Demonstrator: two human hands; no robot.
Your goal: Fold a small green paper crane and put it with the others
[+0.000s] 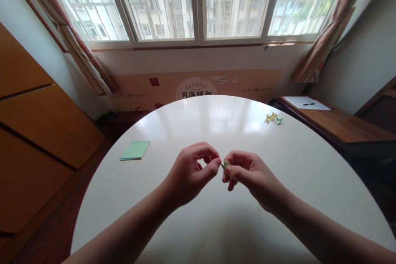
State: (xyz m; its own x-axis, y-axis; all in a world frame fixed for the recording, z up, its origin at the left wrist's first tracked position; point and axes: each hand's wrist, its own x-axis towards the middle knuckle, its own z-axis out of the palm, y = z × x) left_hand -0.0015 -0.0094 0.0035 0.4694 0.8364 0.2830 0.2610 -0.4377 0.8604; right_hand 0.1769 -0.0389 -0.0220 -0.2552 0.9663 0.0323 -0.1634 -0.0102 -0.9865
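Over the middle of a round white table, my left hand and my right hand meet fingertip to fingertip. Both pinch a tiny folded piece of green paper, of which only a small corner shows between the fingers. The fingers of both hands are curled closed around it. A flat stack of green paper squares lies on the table to the left of my left hand. Several small folded paper figures, yellow and green, sit at the table's far right.
A wooden side desk with a white sheet and a pen stands to the right. Wooden cabinets line the left wall. A barred window with curtains fills the far wall, with a printed board leaning below it.
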